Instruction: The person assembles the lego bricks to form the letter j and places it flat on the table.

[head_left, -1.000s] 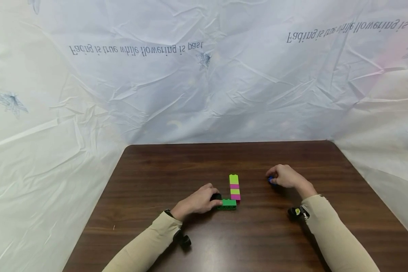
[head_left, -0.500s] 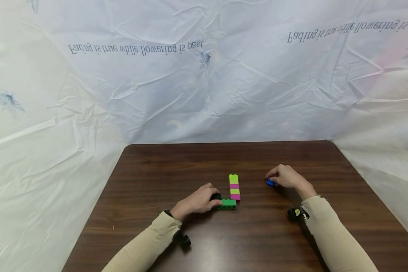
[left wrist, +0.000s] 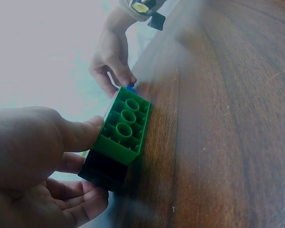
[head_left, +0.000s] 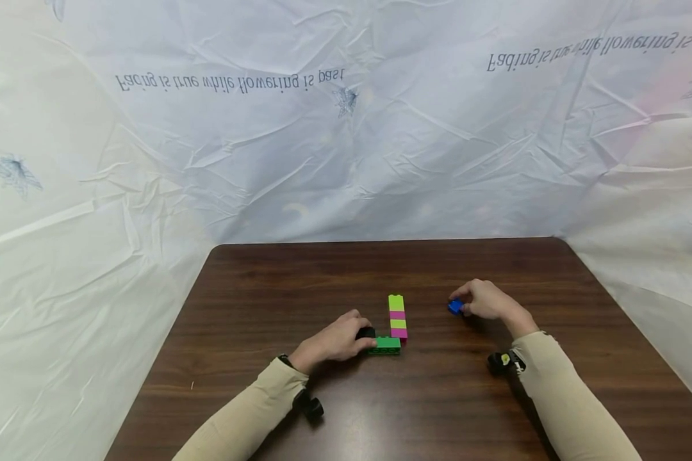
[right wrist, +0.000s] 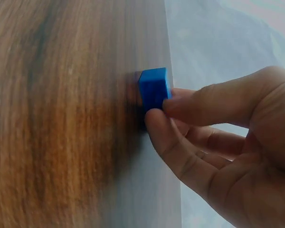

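Note:
My left hand (head_left: 337, 338) holds a green building brick (head_left: 387, 346) together with a black brick (head_left: 366, 333) at its left end. In the left wrist view the thumb lies along the green brick (left wrist: 126, 124), whose hollow, tubed underside shows, and the fingers are curled at the black brick (left wrist: 104, 172). Just behind the green brick's right end lies a row of lime and magenta bricks (head_left: 397, 317). To the right, my right hand (head_left: 484, 299) pinches a small blue brick (head_left: 455, 307) between thumb and fingertips, close over the table.
Brown wood-grain table (head_left: 300, 275) lies under everything, its far edge meeting a wrinkled white printed sheet (head_left: 346, 160). Cameras are strapped at both wrists, the left camera (head_left: 309, 406) and the right camera (head_left: 500, 362). A tiny pale speck (head_left: 193, 385) lies at the left.
The blue brick has turned in my right fingers and shows more of itself, a little farther left. The left hand and its bricks have stayed in place.

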### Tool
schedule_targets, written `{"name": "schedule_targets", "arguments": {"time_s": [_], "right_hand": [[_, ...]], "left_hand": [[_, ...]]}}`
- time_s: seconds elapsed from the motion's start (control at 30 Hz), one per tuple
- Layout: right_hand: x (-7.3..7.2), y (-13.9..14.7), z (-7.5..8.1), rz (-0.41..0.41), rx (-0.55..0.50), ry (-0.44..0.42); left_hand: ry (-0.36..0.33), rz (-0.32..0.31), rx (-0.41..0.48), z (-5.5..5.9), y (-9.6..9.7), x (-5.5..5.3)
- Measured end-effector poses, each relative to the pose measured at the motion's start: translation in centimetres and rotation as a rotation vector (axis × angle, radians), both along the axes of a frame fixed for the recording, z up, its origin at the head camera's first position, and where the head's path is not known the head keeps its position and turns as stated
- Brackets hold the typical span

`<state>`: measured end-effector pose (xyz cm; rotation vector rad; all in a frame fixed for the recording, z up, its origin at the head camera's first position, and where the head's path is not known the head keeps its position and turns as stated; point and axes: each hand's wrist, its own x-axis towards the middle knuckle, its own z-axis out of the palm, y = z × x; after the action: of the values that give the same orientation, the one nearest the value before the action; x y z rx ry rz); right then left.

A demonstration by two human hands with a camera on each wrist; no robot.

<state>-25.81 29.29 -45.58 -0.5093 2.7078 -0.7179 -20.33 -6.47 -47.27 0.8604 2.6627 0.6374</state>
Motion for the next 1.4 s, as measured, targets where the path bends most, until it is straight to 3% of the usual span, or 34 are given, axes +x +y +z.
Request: {"name": "schedule_targets", "arguments": {"time_s": [0.33, 0.97, 1.4], "right_hand": [[-0.4, -0.3, -0.2, -0.039, -0.015, -0.018], [-1.9, -2.5, 0.6, -0.002, -0.05, 0.069], [-2.7, -4.7, 0.9, -0.018, -0.075, 0.066]], "left_hand": [[0.011, -0.012, 0.006, 0.2, -0.1, 0.0], [-0.006, 0.0, 0.009, 0.1, -0.1, 0.0], [-0.017, 0.003, 0.009, 0.1, -0.1, 0.0]]}}
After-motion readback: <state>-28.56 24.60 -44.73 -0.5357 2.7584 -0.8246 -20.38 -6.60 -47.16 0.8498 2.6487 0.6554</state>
